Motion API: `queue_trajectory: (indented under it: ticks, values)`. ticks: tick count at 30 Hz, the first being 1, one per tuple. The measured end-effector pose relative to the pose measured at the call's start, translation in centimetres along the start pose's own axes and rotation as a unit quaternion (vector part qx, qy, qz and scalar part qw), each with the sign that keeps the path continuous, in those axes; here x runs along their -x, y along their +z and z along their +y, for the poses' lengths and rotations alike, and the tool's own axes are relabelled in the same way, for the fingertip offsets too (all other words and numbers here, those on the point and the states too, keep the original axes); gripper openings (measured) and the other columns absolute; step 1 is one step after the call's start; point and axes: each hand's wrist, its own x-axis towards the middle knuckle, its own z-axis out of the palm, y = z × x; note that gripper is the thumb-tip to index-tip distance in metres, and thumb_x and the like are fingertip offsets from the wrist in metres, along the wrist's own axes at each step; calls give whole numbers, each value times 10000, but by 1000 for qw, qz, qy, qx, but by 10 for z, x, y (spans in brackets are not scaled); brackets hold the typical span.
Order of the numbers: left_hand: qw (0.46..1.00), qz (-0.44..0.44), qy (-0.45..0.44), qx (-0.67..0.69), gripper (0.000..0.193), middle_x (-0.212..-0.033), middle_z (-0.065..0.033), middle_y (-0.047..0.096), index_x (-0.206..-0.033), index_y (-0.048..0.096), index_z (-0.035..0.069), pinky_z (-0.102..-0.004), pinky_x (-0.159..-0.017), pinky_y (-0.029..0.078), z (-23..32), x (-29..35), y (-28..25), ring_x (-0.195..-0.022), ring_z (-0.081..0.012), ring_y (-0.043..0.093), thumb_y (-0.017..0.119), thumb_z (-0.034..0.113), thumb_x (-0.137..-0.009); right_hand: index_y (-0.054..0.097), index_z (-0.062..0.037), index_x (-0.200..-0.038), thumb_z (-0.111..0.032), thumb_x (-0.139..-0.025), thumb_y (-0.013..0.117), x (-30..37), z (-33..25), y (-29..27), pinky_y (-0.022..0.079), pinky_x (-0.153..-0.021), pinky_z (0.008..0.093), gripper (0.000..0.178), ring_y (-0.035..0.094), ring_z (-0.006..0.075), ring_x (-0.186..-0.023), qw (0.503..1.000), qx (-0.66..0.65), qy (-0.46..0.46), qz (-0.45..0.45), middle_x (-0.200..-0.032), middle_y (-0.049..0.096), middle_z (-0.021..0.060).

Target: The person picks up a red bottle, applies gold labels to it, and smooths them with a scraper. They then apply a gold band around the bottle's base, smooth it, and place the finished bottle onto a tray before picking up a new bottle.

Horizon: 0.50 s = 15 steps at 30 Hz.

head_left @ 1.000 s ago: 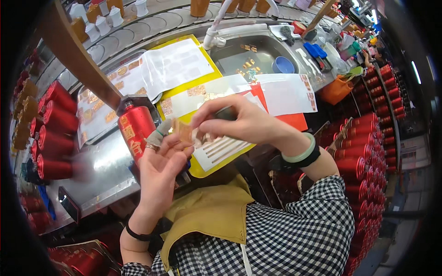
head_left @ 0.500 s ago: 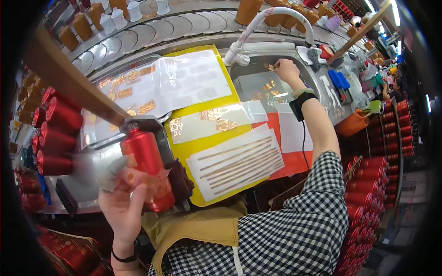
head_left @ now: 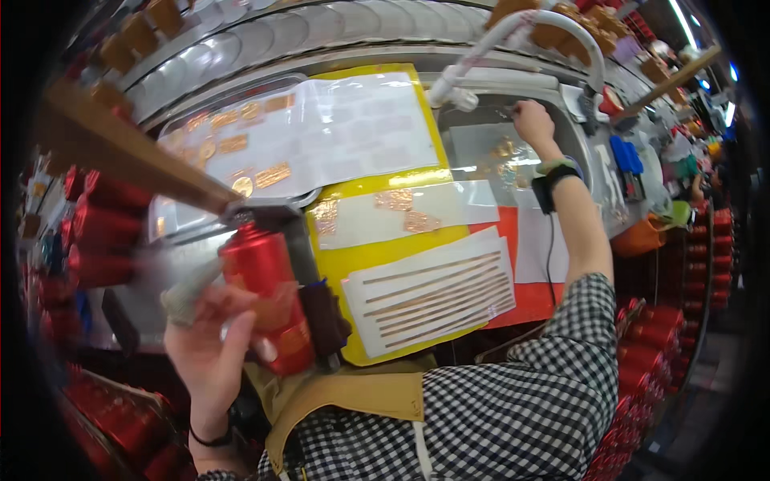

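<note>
— Where are you in this?
— Labelling, it seems: your left hand (head_left: 210,337), lower left of the frame, is clamped round the red bottle (head_left: 269,301).
— And next?
— Your right hand (head_left: 532,122), upper right, fingers curled over gold stickers (head_left: 504,149) — whether pinched I can't tell; lift one cleanly.

Red bottle (head_left: 265,297), yellow mat (head_left: 385,248), black-and-white checked sleeve (head_left: 593,321), gold-striped white sheet (head_left: 433,293).

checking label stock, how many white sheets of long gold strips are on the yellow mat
1: the strip sheet lies at the yellow mat's near right corner, right of the red bottle. None seem hidden.
</note>
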Motion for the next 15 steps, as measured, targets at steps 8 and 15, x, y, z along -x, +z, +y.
queue_trajectory:
  ticks: [8,15]
  values:
    - [991,-10,-107,81,562,-1164,-115,634,-1475,409,-54,-313,-968,537,8,-3,10,-1095,-195,660,605,-115,-951,726,9,-1104,-171,-905,732,106,-123,-132,552,-749,355,269,701,238,-761,959,-277,-39,-39,-875,740,166]
    - [963,-242,106,-45,476,-1164,-117,672,-1444,470,-35,-318,-848,574,30,-80,44,-951,-166,699,566,-65,-978,746,-27,-1082,-168,-907,742,104,-174,-144,545,-732,321,225,687,179,-743,939,-332,-91,-18,-887,735,128]
